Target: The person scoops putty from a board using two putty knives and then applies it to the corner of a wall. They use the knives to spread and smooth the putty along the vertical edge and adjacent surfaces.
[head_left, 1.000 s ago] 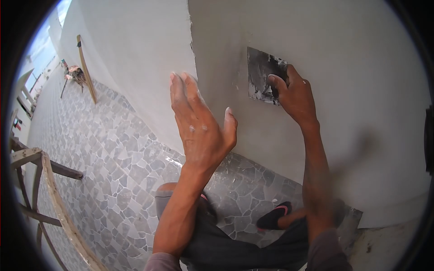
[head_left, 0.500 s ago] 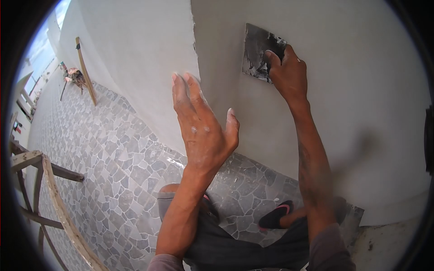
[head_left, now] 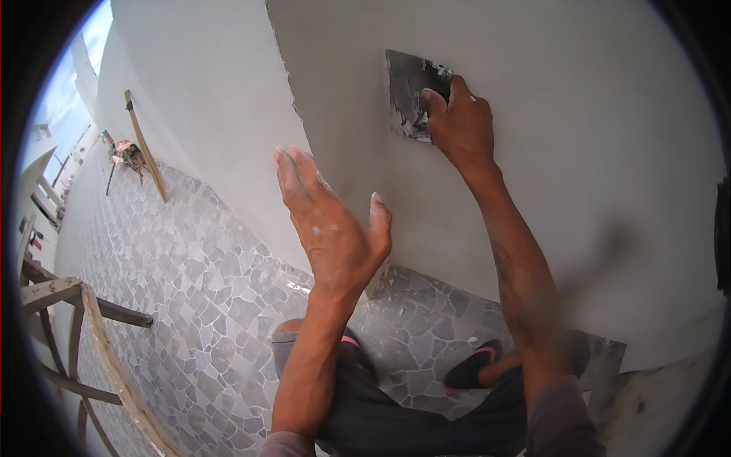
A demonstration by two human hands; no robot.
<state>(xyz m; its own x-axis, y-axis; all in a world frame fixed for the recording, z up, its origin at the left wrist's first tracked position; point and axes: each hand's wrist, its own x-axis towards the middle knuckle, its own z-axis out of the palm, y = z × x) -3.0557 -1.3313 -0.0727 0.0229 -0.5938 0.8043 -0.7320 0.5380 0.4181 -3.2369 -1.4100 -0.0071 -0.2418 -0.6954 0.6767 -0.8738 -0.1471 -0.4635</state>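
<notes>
My right hand (head_left: pixel 461 122) grips a wide putty knife (head_left: pixel 411 87), its dark blade smeared with white filler. The blade lies against, or very close to, the grey face of the wall (head_left: pixel 548 167), right of the corner. Fingers stretched out and thumb apart, my left hand (head_left: pixel 331 228) is at the wall's rough vertical corner edge (head_left: pixel 289 72). White residue coats its fingertips. Whether its palm presses on the wall is hidden. The putty knife's handle is mostly covered by my right fingers.
Crazy-paved stone tiles (head_left: pixel 198 289) cover the floor. A wooden frame (head_left: pixel 106 335) stands at the lower left. Farther off, a wooden plank (head_left: pixel 145 145) leans on the wall beside a small heap of debris (head_left: pixel 128 154). My sandalled foot (head_left: pixel 474 367) is close to the wall's base.
The whole view has shifted, with the wall corner now farther left. Both hands appear lower and slightly left in the picture. My right hand keeps its grip on the putty knife.
</notes>
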